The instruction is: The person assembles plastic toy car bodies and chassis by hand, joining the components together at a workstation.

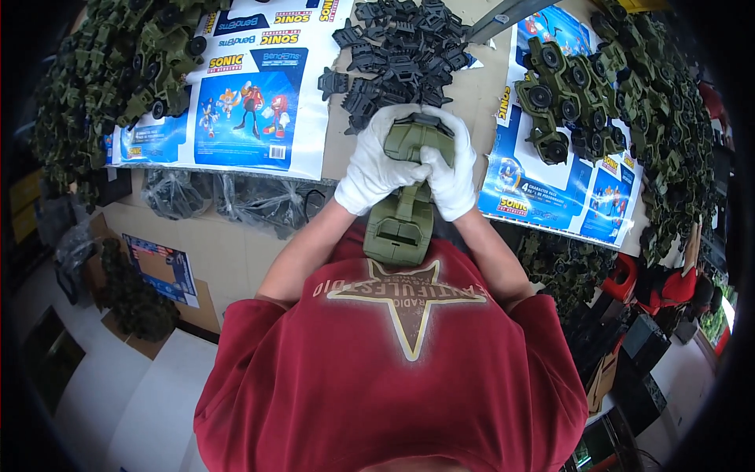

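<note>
Both of my hands wear white gloves and clasp one olive-green plastic toy vehicle body [401,224], held upright in front of my chest. My left hand [370,165] wraps its upper left side. My right hand [452,169] grips the upper right side, fingers curled over the top, where a dark part shows between the two hands. The lower end of the green body hangs free below my hands. Just beyond my hands lies a heap of black plastic parts [397,51] on the table.
Blue-and-white printed cardboard sheets [244,102] cover the brown table. Piles of green toy vehicles with black wheels lie at the right [598,86] and at the far left [126,71]. Clear plastic bags [236,200] hang at the table's near edge. Boxes stand on the floor.
</note>
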{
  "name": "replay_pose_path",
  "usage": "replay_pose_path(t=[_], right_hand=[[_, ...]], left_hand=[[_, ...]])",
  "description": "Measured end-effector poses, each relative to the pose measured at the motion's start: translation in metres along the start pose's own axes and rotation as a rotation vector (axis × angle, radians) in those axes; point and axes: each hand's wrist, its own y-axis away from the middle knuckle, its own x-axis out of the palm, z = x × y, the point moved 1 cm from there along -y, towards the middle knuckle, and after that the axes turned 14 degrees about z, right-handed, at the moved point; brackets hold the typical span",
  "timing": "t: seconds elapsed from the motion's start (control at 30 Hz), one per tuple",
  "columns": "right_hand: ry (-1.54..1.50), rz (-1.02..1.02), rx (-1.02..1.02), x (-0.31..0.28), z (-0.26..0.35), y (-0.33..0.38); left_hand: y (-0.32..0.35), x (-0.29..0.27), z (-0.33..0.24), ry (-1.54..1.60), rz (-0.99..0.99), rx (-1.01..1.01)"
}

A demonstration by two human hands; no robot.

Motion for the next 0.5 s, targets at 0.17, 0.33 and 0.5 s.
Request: replay_pose_path(t=[0.17, 0.33, 0.5], right_hand=[[0.033, -0.031, -0.069, -0.003, -0.009, 0.007], [0.136, -0.117, 0.108, -0.021, -0.023, 0.003], [0.545, -0.571, 0.186, -0.214, -0.018, -0.039]], left_hand=[[0.001, 0.001, 0.002, -0.298, 0.035, 0.084], [-0.011, 0.006, 0.013, 0.044, 0.099, -0.061], [-0.008, -0.037, 0.021, -0.314, -0.037, -0.294]])
